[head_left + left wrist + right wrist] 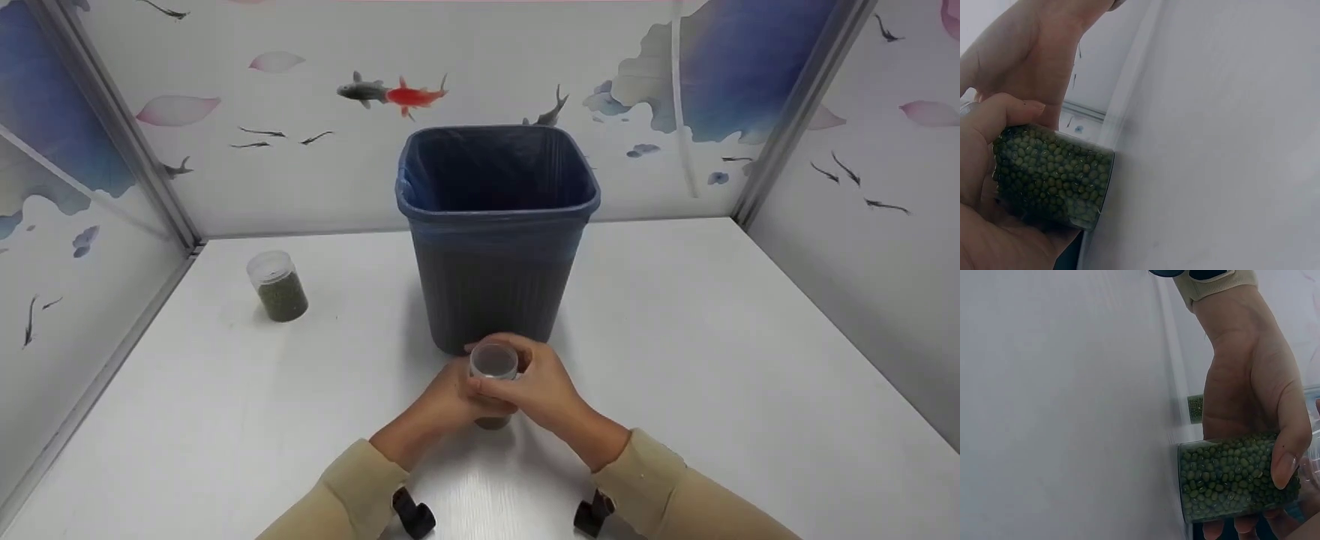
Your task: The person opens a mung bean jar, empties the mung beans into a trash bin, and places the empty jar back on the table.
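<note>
A clear plastic jar of green mung beans stands on the table, close in front of the bin. My left hand grips its body; in the right wrist view, the thumb lies across the beans and the fingers wrap underneath. At the top, my right hand holds the clear lid between thumb and curled fingers. The ribbed side of that lid shows at the edge of the right wrist view. Beans fill most of the jar in the left wrist view. Overlapping hands hide part of it.
A second clear jar with green beans stands at the back left of the white table. Behind the hands, a tall dark bin lined with a blue bag stands against the printed back wall. Printed side panels flank the table.
</note>
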Demonstrator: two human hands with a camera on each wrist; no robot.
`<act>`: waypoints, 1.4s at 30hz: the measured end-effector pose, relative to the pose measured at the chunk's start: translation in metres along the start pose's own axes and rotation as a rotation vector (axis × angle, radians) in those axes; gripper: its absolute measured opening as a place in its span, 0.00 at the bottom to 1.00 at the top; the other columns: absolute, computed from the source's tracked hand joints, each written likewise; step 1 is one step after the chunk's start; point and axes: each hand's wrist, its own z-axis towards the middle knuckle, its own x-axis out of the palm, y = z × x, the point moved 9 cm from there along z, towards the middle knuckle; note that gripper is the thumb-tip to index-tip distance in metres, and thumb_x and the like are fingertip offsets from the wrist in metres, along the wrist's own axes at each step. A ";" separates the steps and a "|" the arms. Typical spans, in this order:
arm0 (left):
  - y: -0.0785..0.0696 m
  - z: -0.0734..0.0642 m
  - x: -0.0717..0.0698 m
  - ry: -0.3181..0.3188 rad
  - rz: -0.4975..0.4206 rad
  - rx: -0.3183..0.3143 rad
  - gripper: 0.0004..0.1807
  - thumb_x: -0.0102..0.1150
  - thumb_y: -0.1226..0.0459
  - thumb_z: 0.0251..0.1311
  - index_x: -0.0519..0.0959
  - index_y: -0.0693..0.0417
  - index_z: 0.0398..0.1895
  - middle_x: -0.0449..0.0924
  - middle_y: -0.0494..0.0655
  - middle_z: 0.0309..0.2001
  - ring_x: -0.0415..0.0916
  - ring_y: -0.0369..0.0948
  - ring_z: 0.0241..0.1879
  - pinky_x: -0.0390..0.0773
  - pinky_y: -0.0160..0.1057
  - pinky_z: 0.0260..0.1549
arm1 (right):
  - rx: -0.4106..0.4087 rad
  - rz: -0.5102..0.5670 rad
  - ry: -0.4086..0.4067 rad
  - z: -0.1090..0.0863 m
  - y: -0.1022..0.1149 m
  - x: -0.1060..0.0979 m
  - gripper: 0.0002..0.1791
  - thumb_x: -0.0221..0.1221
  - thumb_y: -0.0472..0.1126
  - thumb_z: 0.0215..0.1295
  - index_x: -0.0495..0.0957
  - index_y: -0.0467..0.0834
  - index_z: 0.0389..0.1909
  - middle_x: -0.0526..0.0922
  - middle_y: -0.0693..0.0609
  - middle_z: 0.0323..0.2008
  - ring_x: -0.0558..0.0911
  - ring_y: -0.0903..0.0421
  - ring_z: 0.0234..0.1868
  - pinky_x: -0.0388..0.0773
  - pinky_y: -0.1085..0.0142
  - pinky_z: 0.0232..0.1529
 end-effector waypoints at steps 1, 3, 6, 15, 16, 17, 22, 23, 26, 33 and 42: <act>0.000 0.000 0.000 0.003 0.003 0.000 0.24 0.78 0.64 0.55 0.85 0.57 0.56 0.86 0.45 0.51 0.80 0.39 0.47 0.81 0.41 0.48 | 0.000 0.003 0.007 0.000 0.000 0.000 0.26 0.80 0.44 0.58 0.87 0.47 0.57 0.88 0.49 0.56 0.84 0.52 0.56 0.80 0.55 0.58; 0.001 0.000 0.000 0.004 -0.004 -0.006 0.24 0.78 0.65 0.54 0.85 0.57 0.55 0.86 0.45 0.51 0.80 0.39 0.47 0.81 0.40 0.47 | -0.005 0.004 0.025 0.001 0.000 0.000 0.26 0.80 0.44 0.58 0.87 0.46 0.58 0.88 0.49 0.56 0.84 0.52 0.56 0.80 0.56 0.58; 0.002 0.000 0.001 0.005 -0.014 -0.025 0.25 0.79 0.65 0.54 0.84 0.57 0.56 0.86 0.45 0.51 0.80 0.38 0.47 0.81 0.41 0.47 | -0.019 0.009 0.067 0.003 -0.001 0.001 0.25 0.79 0.42 0.59 0.87 0.46 0.58 0.88 0.50 0.56 0.84 0.52 0.57 0.79 0.58 0.58; -0.001 -0.001 0.002 0.017 0.001 -0.017 0.29 0.79 0.64 0.54 0.81 0.58 0.61 0.83 0.48 0.56 0.80 0.42 0.52 0.81 0.45 0.52 | -0.012 0.034 0.214 0.006 0.002 0.006 0.28 0.75 0.39 0.64 0.82 0.43 0.65 0.85 0.48 0.63 0.81 0.51 0.65 0.76 0.59 0.65; -0.001 0.000 0.002 0.017 0.011 -0.015 0.30 0.79 0.64 0.54 0.81 0.58 0.61 0.83 0.48 0.56 0.80 0.43 0.52 0.81 0.46 0.52 | -0.012 0.021 0.217 0.005 0.003 0.006 0.30 0.74 0.40 0.65 0.80 0.42 0.67 0.84 0.48 0.64 0.80 0.51 0.67 0.76 0.58 0.66; -0.002 0.000 0.002 0.012 0.039 -0.010 0.30 0.79 0.63 0.54 0.81 0.57 0.61 0.83 0.47 0.55 0.80 0.43 0.52 0.81 0.45 0.51 | -0.012 0.005 0.213 0.005 0.004 0.006 0.32 0.74 0.41 0.66 0.78 0.41 0.69 0.84 0.48 0.65 0.79 0.51 0.67 0.75 0.57 0.67; -0.002 0.000 0.000 -0.002 0.070 0.025 0.32 0.80 0.66 0.52 0.80 0.61 0.62 0.85 0.50 0.56 0.80 0.45 0.54 0.79 0.46 0.55 | -0.008 -0.076 0.120 -0.003 0.009 0.006 0.42 0.77 0.45 0.63 0.68 0.38 0.73 0.81 0.46 0.67 0.78 0.49 0.68 0.73 0.51 0.68; -0.002 0.000 0.000 -0.002 0.064 0.034 0.32 0.80 0.67 0.52 0.80 0.61 0.62 0.85 0.51 0.56 0.80 0.45 0.55 0.78 0.46 0.56 | -0.003 -0.089 0.091 -0.006 0.009 0.005 0.42 0.78 0.46 0.62 0.67 0.39 0.71 0.81 0.46 0.67 0.79 0.50 0.67 0.73 0.50 0.68; -0.002 -0.001 0.000 0.007 0.017 0.047 0.33 0.78 0.70 0.53 0.79 0.63 0.64 0.84 0.52 0.57 0.79 0.44 0.55 0.76 0.45 0.58 | 0.020 -0.112 0.022 -0.010 0.008 0.004 0.40 0.78 0.48 0.61 0.66 0.41 0.66 0.81 0.48 0.64 0.80 0.51 0.63 0.74 0.51 0.65; -0.002 -0.002 0.000 0.016 -0.033 0.013 0.28 0.77 0.70 0.53 0.81 0.62 0.60 0.85 0.49 0.53 0.78 0.39 0.49 0.78 0.41 0.52 | 0.038 -0.108 -0.022 -0.008 0.005 0.001 0.34 0.76 0.50 0.64 0.68 0.41 0.61 0.81 0.46 0.58 0.81 0.51 0.57 0.76 0.53 0.61; -0.002 -0.001 0.000 0.015 -0.012 0.014 0.31 0.79 0.66 0.57 0.80 0.59 0.64 0.84 0.48 0.57 0.78 0.41 0.53 0.79 0.44 0.55 | 0.019 -0.103 0.025 -0.006 0.005 0.001 0.32 0.75 0.48 0.65 0.68 0.42 0.59 0.81 0.46 0.58 0.81 0.50 0.59 0.76 0.52 0.61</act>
